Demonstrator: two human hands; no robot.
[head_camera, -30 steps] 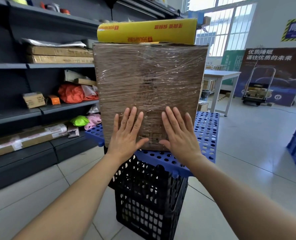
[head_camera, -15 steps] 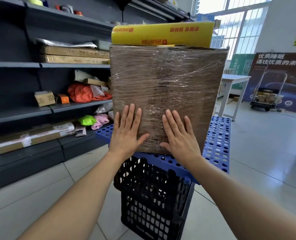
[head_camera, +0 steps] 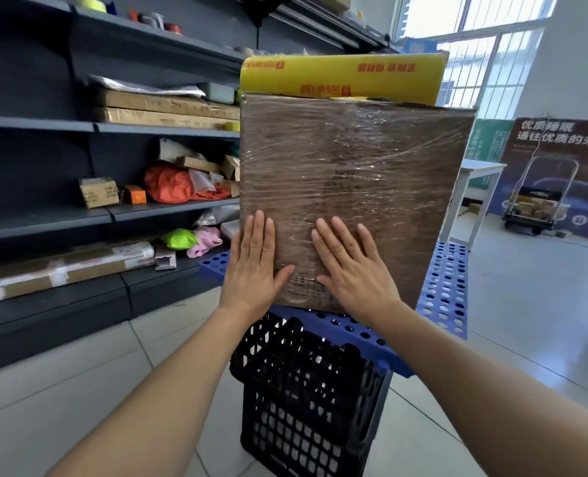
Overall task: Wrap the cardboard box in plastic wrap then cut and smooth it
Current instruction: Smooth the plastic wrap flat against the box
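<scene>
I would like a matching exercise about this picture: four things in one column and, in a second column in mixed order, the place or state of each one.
Column A
1. cardboard box
2. yellow roll of wrap
3. blue perforated board
4. black crate

Column B
a. lies on top of the box
b. at the bottom of the stack
c. already wrapped; left hand and right hand lie flat on it
d. between the crate and the box

Pairs: 1-c, 2-a, 3-d, 4-b
</scene>
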